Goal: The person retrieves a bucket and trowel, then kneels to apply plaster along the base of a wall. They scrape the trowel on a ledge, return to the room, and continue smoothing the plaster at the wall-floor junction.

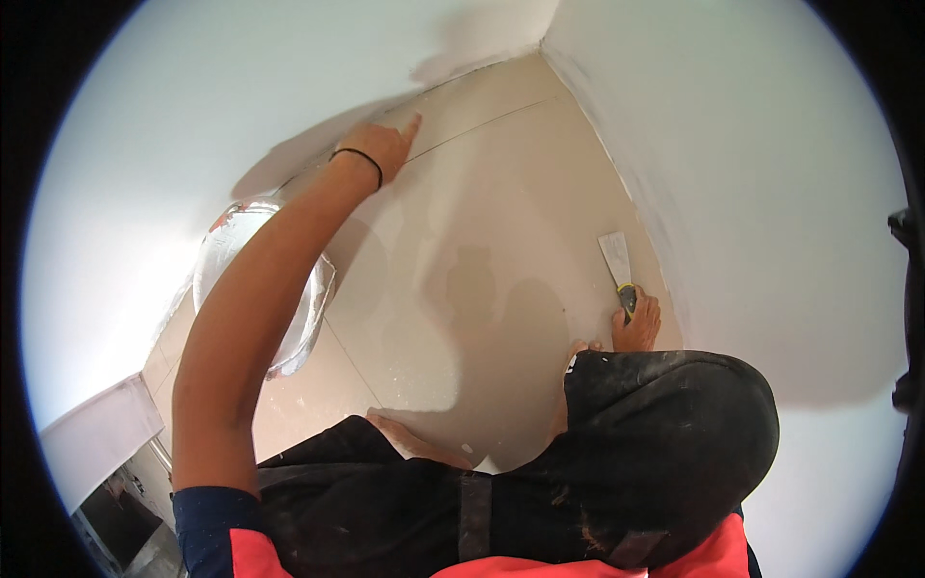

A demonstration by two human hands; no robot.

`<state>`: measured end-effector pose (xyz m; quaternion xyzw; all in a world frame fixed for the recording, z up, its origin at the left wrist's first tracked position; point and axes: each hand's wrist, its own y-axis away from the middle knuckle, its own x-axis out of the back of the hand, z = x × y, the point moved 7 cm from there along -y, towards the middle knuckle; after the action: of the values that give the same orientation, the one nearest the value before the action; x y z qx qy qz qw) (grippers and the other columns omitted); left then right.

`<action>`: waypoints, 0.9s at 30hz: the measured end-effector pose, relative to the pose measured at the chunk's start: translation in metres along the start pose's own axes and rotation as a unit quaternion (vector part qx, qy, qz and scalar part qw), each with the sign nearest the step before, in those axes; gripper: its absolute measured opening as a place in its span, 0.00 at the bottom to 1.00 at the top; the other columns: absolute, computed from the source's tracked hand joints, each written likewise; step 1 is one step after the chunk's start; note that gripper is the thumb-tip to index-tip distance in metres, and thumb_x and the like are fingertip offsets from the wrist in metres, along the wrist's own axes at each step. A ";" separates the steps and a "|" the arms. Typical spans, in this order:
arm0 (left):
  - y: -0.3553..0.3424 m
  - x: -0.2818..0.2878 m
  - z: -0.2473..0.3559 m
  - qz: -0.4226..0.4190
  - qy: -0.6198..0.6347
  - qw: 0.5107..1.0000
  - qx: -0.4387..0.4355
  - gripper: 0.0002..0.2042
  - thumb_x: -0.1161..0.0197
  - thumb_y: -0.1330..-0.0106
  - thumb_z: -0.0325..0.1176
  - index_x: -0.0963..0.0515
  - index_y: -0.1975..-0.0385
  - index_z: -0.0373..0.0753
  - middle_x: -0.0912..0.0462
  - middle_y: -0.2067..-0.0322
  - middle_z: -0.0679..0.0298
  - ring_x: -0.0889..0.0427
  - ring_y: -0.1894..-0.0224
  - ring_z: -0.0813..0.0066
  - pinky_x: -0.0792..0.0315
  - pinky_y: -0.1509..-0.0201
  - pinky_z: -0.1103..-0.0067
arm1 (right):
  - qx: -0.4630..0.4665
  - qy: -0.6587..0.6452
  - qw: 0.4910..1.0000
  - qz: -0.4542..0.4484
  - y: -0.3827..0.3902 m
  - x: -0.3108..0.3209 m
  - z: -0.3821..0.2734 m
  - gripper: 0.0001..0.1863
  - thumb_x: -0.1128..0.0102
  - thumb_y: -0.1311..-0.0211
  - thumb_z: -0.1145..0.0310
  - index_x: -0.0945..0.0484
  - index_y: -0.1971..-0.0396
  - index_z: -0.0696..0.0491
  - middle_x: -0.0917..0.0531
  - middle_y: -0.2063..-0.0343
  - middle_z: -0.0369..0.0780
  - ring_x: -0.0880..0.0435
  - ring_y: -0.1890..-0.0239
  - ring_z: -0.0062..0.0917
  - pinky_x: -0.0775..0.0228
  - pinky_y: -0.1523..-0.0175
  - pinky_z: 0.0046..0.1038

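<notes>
My left hand (pixel 383 149) reaches far forward over the floor, close to the foot of the left wall, with its index finger stretched out. The other fingers are partly hidden, and nothing shows in that hand. On the right, my right hand (pixel 638 326) is closed round the dark handle of a putty knife (pixel 615 256). Its wide, pale metal blade points forward, near the base of the right wall. A white bucket (pixel 315 313), smeared with white filler, stands under my left forearm, which hides its middle.
The left wall (pixel 193 106) and right wall (pixel 732 173) meet at a far corner (pixel 541 48). White specks dot the beige tiled floor (pixel 501 183). My bent knees (pixel 674 405) and bare feet are near. A dark opening (pixel 120 520) shows at lower left.
</notes>
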<state>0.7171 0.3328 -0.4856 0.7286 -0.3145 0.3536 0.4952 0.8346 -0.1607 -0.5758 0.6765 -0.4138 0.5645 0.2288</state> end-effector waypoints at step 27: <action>-0.067 -0.026 -0.015 0.018 0.092 0.986 0.140 0.35 0.46 0.32 0.28 0.46 0.24 0.41 0.12 0.59 0.50 0.11 0.59 0.57 0.18 0.57 0.63 | 0.059 0.015 0.997 0.045 0.000 0.002 -0.006 0.25 0.36 0.46 0.69 0.27 0.46 0.59 0.23 0.55 0.51 0.25 0.51 0.50 0.33 0.45 0.48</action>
<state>0.7541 0.3704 -0.5367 0.7494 -0.2286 0.4685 0.4083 0.8312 -0.1567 -0.5727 0.6608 -0.4060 0.6083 0.1689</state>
